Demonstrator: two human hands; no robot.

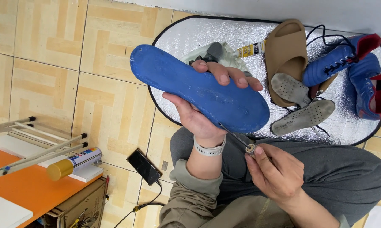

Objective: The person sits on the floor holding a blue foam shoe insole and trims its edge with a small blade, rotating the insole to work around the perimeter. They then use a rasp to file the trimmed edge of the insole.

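At far left a spray can (74,162) with a gold cap and a white, blue and red label lies on a white board, a black phone (144,166) on the tiled floor beside it. The left hand (199,105) grips a blue insole (199,89) held up over the lap, fingers curled over its edge. The right hand (275,173) pinches a thin metal tool (237,137) whose tip touches the insole's heel edge, so working that edge looks like the step in hand; it calls for a steady grip. Beyond, a yellow glue tube (251,49) lies on the silver mat (241,33).

Tan slide sandal (286,50), blue boots (346,63), phone (143,166).
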